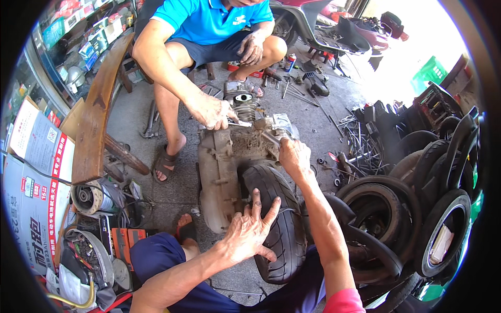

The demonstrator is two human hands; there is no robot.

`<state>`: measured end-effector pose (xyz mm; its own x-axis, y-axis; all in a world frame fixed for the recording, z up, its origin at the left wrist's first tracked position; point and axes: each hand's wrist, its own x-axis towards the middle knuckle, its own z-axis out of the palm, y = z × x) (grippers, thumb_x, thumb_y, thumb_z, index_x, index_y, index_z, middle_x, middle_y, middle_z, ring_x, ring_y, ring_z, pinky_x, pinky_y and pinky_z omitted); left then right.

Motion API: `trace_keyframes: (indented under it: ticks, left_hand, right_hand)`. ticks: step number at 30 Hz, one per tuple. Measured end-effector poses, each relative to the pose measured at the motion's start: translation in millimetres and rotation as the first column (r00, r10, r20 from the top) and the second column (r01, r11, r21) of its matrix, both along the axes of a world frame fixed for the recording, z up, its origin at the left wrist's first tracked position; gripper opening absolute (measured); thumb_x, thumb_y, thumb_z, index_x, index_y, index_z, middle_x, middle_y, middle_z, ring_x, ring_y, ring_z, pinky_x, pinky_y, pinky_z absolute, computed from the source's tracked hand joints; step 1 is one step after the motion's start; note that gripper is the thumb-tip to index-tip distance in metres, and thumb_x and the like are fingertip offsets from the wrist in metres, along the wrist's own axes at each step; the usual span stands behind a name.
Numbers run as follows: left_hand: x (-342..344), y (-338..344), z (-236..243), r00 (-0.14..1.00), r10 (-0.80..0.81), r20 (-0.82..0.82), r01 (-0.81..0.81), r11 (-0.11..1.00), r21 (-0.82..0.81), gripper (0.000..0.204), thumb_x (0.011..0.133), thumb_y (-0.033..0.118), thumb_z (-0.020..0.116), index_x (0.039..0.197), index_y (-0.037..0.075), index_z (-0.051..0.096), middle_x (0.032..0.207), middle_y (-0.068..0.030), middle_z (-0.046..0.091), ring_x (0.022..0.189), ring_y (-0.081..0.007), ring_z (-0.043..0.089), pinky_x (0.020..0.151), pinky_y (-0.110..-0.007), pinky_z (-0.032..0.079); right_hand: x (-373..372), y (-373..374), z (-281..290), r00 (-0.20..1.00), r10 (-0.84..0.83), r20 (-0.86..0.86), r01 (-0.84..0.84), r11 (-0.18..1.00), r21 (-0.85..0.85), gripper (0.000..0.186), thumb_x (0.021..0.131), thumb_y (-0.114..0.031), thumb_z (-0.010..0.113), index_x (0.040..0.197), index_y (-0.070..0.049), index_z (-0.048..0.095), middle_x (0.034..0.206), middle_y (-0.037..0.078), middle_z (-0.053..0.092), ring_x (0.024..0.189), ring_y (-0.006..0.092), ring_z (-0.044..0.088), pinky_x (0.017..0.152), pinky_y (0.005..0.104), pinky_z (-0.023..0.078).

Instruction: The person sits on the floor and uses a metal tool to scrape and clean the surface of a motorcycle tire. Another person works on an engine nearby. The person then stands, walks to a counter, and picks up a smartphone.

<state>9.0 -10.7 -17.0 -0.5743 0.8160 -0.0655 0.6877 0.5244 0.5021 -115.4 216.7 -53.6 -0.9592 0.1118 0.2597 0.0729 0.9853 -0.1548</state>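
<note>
A scooter engine (216, 172) with a finned cylinder (245, 109) lies on the floor before me, its rear wheel's black tyre (284, 235) nearest me. My left hand (245, 232) rests on the tyre with its fingers spread. At the engine's right side, my right hand (295, 156) is closed on the end of a silver wrench (270, 137); its far end meets the grimy casing, where the detail is too small to tell. Across from me, a seated person's hand (213, 111) holds a metal tool (239, 123) against the engine near the cylinder.
A wooden bench (99, 115) and printed cartons (36, 193) stand at left, above a motor (96, 197) and a parts bin. Old tyres (376, 208) pile up at right beside scattered tools (357, 141). A hammer (150, 122) lies near the person's foot. A scooter stands behind.
</note>
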Motion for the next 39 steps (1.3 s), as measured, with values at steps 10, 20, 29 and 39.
trace_keyframes:
  ticks: [10, 20, 29, 39]
  left_hand:
    - [-1.2, 0.4, 3.5, 0.998, 0.002, 0.062, 0.001, 0.999, -0.039, 0.146, 0.049, 0.068, 0.082, 0.157, 0.006, 0.006, 0.145, -0.0532, 0.003, 0.121, -0.0585, 0.047, 0.093, -0.057, 0.05]
    - [-0.1, -1.6, 5.6, 0.999, 0.008, 0.054, -0.005, 0.998, -0.058, 0.146, 0.048, 0.067, 0.083, 0.157, 0.006, 0.007, 0.145, -0.0531, 0.004, 0.116, -0.0572, 0.05, 0.089, -0.057, 0.051]
    - [0.1, -3.6, 3.8, 0.998, 0.017, 0.062, -0.014, 0.998, -0.053, 0.145, 0.049, 0.067, 0.083, 0.157, 0.006, 0.008, 0.145, -0.0531, 0.004, 0.115, -0.0553, 0.05, 0.091, -0.056, 0.049]
    - [1.3, 3.0, 7.4, 1.0, 0.0, 0.029, 0.001, 0.999, -0.045, 0.148, 0.045, 0.065, 0.085, 0.157, 0.005, 0.009, 0.144, -0.0539, 0.007, 0.112, -0.0522, 0.053, 0.088, -0.053, 0.051]
  right_hand:
    - [8.9, -23.1, 5.7, 0.987, 0.15, 0.065, -0.157, 0.979, 0.127, 0.009, 0.079, -0.007, 0.06, 0.078, -0.003, 0.068, 0.072, 0.019, 0.068, 0.072, 0.0375, 0.07, 0.064, 0.0482, 0.055]
    - [14.0, -33.7, 9.3, 0.991, 0.081, 0.104, -0.104, 0.968, 0.228, 0.009, 0.08, -0.005, 0.063, 0.087, -0.004, 0.068, 0.081, 0.014, 0.072, 0.079, 0.0319, 0.072, 0.067, 0.0427, 0.055]
    - [16.9, -44.0, 9.8, 0.984, 0.069, 0.164, -0.112, 0.956, 0.271, 0.009, 0.081, -0.007, 0.062, 0.084, -0.006, 0.071, 0.08, 0.014, 0.073, 0.078, 0.028, 0.073, 0.064, 0.0399, 0.056]
    - [25.6, -17.6, 18.3, 0.988, 0.021, 0.15, -0.055, 0.973, 0.224, 0.009, 0.078, -0.007, 0.061, 0.08, -0.002, 0.069, 0.075, 0.021, 0.069, 0.074, 0.0371, 0.071, 0.066, 0.0478, 0.054]
